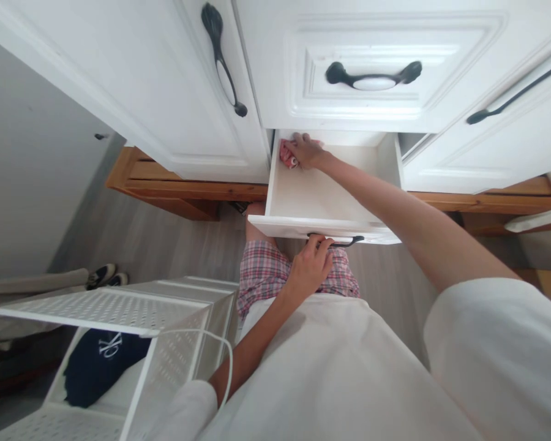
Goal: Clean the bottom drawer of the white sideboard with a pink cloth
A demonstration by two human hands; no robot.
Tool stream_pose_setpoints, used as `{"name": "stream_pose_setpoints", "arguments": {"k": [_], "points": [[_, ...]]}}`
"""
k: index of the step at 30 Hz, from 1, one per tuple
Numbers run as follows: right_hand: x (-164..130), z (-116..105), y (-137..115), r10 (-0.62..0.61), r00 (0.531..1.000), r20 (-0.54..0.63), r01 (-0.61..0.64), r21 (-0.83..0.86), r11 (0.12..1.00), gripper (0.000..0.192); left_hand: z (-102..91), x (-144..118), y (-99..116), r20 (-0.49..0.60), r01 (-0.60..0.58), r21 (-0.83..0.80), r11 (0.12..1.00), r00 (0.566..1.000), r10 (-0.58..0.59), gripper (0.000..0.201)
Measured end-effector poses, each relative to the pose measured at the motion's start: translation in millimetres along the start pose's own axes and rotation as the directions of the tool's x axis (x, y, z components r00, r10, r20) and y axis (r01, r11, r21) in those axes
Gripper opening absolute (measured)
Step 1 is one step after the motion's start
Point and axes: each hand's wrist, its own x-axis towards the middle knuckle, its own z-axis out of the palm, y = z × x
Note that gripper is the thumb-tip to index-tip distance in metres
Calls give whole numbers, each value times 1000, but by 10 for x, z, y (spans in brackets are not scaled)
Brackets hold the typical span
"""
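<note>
A white drawer [321,196] stands pulled out in front of me. My left hand [308,263] has its fingers hooked over the dark drawer handle [352,241] on its front panel. Inside, at the back left corner, lies a small red and white patterned bundle [288,154], which looks like folded cloth. My right hand [307,150] reaches in over it, fingers curled round its right part and hiding some of it. The drawer's bare bottom shows right of the bundle.
A closed upper drawer with a dark handle [374,76] overhangs the open one. White cabinet doors [183,92] flank it on both sides. At lower left stands a white perforated rack [133,306] with a dark blue garment [101,367] and a white cable [227,346].
</note>
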Motion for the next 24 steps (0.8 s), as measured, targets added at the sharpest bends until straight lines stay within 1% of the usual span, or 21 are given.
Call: {"name": "stream_pose_setpoints", "arguments": {"k": [3,5,8,10,13,15,17,18,20,21,22,24], "points": [[-186,-76,-97,-7,994,111,7,0,1000,106,42,-19,-12,-9,-18,-10,1000,1000,17,34],[-374,-105,-208,-75,982,172,70,33,997,111,62,-20,-16,-20,-19,-9,1000,1000,19,33],[-745,-124,-439,-208,953,219,193,87,977,109,66,-9,-21,-29,-15,-5,1000,999,15,29],[-1019,-144,-612,-317,914,251,290,141,947,103,55,-1,-30,-31,-26,-1,1000,999,26,28],[-1357,-210,-827,-472,829,299,384,309,870,78,41,9,-56,-43,-47,10,999,998,48,28],[-1473,-270,-906,-552,783,285,413,426,805,65,40,15,-76,-54,-54,13,998,997,55,28],[-1494,-327,-922,-611,752,246,452,482,751,62,41,23,-92,-53,-59,13,998,997,60,29],[-1478,-353,-906,-625,743,240,469,480,742,62,41,27,-97,-48,-60,14,998,997,60,29],[-1415,-394,-817,-617,745,254,484,432,761,61,40,34,-102,-36,-54,16,998,998,54,30],[-1378,-409,-739,-592,761,265,478,389,788,62,39,37,-101,-31,-49,17,999,998,49,30],[-1341,-420,-637,-550,791,266,460,335,823,65,39,40,-100,-28,-43,17,999,999,44,30],[-1269,-422,-362,-418,880,224,376,207,903,76,41,44,-97,-20,-37,11,999,999,37,29]]}}
